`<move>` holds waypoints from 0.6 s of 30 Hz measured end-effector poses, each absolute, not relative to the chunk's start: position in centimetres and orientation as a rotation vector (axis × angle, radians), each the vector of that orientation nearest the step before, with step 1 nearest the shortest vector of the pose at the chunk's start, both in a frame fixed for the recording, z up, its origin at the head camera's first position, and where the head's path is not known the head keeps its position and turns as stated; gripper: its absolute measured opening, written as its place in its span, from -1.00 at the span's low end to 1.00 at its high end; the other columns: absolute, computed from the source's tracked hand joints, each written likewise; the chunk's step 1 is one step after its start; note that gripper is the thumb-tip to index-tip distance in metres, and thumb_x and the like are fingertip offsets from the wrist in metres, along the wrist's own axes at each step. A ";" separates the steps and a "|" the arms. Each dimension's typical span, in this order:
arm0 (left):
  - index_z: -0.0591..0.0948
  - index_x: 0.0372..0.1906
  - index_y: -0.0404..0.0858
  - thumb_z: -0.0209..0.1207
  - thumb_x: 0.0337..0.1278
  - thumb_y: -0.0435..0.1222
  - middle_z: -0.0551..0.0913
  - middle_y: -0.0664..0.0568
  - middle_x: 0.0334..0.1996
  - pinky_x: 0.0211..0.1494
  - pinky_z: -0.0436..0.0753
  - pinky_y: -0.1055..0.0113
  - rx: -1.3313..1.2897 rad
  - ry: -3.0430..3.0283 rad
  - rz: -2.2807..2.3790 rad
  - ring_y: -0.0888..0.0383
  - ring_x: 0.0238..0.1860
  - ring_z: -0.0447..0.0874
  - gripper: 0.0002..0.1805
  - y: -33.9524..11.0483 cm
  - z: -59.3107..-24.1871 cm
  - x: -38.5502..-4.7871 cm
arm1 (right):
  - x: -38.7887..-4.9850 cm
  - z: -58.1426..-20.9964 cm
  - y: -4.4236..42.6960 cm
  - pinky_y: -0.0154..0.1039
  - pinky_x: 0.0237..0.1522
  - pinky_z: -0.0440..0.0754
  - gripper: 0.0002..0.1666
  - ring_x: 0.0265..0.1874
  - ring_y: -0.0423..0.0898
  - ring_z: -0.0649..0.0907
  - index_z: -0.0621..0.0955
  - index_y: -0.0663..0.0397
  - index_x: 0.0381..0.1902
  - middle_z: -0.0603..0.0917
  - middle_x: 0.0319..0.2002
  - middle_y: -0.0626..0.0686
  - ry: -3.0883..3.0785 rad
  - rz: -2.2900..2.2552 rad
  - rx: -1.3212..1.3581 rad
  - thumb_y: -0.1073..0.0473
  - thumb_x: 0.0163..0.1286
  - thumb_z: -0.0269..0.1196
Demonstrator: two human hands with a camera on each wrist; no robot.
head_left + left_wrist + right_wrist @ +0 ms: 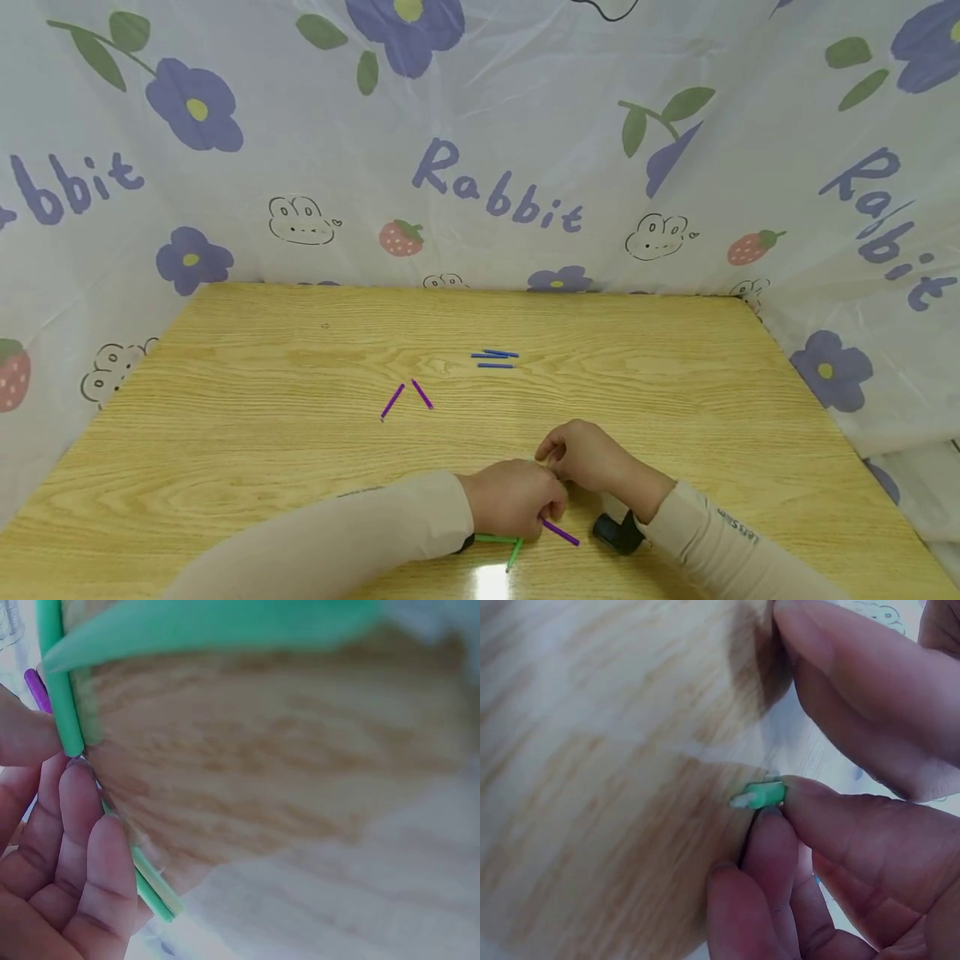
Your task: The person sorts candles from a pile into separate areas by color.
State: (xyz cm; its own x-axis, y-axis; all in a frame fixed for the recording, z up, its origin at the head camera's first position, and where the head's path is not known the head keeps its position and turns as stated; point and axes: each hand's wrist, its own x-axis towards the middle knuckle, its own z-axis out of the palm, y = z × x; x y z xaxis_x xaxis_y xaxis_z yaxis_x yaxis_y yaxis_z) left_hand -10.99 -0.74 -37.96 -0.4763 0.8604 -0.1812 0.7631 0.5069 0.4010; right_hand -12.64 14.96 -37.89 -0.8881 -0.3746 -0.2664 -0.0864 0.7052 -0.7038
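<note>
The left hand (513,497) is low over the table, its thumb and fingertips closing at a green stick (67,712). Another green stick (155,886) runs out from behind those fingers. Thumb and finger of the right hand (592,457) pinch a green stick (766,795), seen nearly end-on in the right wrist view. In the head view the two hands meet and cover much of their work. A green stick (497,538) and a slanted one (515,555) lie under and before the left hand. A purple stick (561,532) pokes out beside it.
Two slanted purple sticks, one left (392,401) and one right (423,394), lie left of centre. Several blue sticks (496,365) lie farther back. A black wrist device (618,533) is by the right wrist. A printed curtain (495,125) hangs behind the wooden table (247,375).
</note>
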 end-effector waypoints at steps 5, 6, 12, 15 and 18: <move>0.70 -0.30 -0.11 0.30 -0.13 -0.49 0.61 0.29 -0.44 -0.35 0.39 0.66 1.365 2.394 0.353 0.46 -0.43 0.42 -0.74 -0.6 -38.1 -11.0 | -12.7 -37.9 15.0 -0.32 -0.48 0.45 -0.79 -0.53 -0.18 0.50 0.70 0.24 -0.32 0.62 -0.54 -0.03 2.512 -1.024 -0.350 0.53 0.16 0.22; 0.70 -0.30 -0.11 0.30 -0.12 -0.49 0.62 0.29 -0.43 -0.35 0.40 0.67 1.367 2.393 0.359 0.46 -0.42 0.43 -0.74 -0.7 -38.1 -11.1 | -12.7 -37.9 15.0 -0.32 -0.48 0.45 -0.79 -0.53 -0.18 0.51 0.70 0.24 -0.31 0.62 -0.54 -0.03 2.510 -1.025 -0.348 0.53 0.17 0.21; 0.67 -0.35 -0.11 0.26 -0.07 -0.51 0.58 0.28 -0.45 -0.31 0.40 0.66 1.376 2.376 0.477 0.44 -0.41 0.42 -0.77 -1.2 -38.2 -11.3 | -12.7 -37.9 15.1 -0.31 -0.43 0.50 -0.81 -0.49 -0.18 0.54 0.71 0.21 -0.31 0.65 -0.50 -0.03 2.526 -0.996 -0.381 0.50 0.16 0.27; 0.63 -0.38 -0.11 0.25 -0.05 -0.50 0.53 0.29 -0.48 -0.31 0.38 0.65 1.359 2.381 0.528 0.42 -0.42 0.38 -0.79 -1.6 -38.3 -11.5 | -12.7 -37.8 15.1 -0.31 -0.43 0.50 -0.81 -0.51 -0.18 0.53 0.72 0.20 -0.32 0.65 -0.51 -0.03 2.538 -0.983 -0.404 0.50 0.15 0.28; 0.61 -0.39 -0.12 0.24 -0.03 -0.51 0.52 0.28 -0.46 -0.29 0.39 0.64 1.324 2.383 0.578 0.42 -0.42 0.37 -0.79 -2.0 -38.2 -11.5 | -12.7 -37.8 15.1 -0.31 -0.44 0.49 -0.82 -0.53 -0.18 0.51 0.72 0.19 -0.32 0.63 -0.53 -0.04 2.541 -0.981 -0.405 0.49 0.15 0.29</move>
